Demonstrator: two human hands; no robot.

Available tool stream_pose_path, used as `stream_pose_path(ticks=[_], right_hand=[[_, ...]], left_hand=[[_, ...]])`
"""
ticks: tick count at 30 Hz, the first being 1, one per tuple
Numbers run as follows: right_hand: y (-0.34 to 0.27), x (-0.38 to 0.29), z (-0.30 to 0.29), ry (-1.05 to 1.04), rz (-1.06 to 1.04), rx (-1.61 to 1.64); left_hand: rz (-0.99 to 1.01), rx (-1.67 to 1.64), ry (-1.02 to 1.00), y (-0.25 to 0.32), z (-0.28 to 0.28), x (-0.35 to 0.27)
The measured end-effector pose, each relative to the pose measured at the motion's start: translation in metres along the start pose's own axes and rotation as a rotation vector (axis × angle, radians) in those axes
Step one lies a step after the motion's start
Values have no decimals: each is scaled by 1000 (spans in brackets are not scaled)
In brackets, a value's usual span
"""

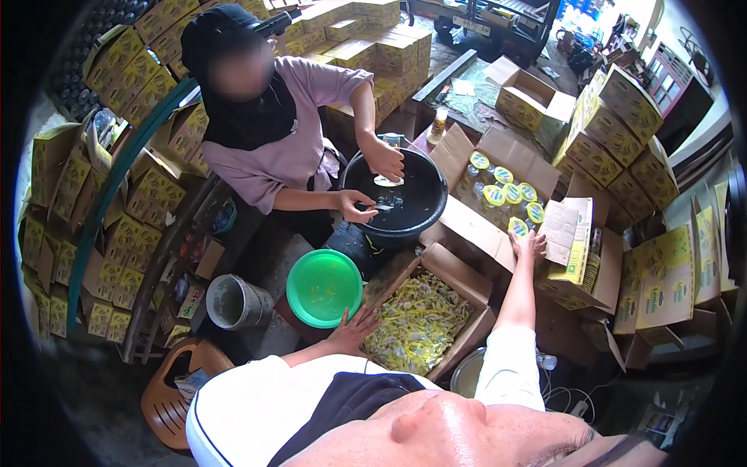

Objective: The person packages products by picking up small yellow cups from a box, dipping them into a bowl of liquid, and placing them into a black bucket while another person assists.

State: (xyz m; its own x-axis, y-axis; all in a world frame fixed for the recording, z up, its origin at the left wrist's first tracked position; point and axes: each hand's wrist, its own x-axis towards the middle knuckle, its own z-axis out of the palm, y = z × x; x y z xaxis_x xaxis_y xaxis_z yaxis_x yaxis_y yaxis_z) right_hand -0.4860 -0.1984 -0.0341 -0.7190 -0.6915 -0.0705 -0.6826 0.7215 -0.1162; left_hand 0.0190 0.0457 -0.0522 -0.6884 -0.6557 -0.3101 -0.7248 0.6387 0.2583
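My right hand (529,245) is at the near corner of an open carton, its fingers around a jar with a yellow round label (517,227) on top. Several more clear plastic jars (495,195) with similar tops stand inside this cardboard carton (487,227). My left hand (355,330) lies with fingers spread between a green plastic basin (293,303) and a cardboard box of small yellow wrapped packets (417,318). It touches the box's left side and holds nothing I can see.
Across from me, a person (265,134) works with both hands over a black tub (435,204). A grey bucket (257,300) and a brown plastic chair (169,403) stand left. An open carton (607,262) with stacked yellow pieces is right, near piled cartons (618,140).
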Motion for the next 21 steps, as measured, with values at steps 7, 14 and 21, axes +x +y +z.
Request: stream_pose_path(ticks=[7,14,21], right_hand=[[-10,-4,4,0,-26,56],[-7,-4,17,80,-102,97],[14,2,29,443,-330,168]], left_hand=[[11,7,42,-2,6,1],[6,0,-7,-2,1,-1],[9,-3,7,-2,-2,-1]])
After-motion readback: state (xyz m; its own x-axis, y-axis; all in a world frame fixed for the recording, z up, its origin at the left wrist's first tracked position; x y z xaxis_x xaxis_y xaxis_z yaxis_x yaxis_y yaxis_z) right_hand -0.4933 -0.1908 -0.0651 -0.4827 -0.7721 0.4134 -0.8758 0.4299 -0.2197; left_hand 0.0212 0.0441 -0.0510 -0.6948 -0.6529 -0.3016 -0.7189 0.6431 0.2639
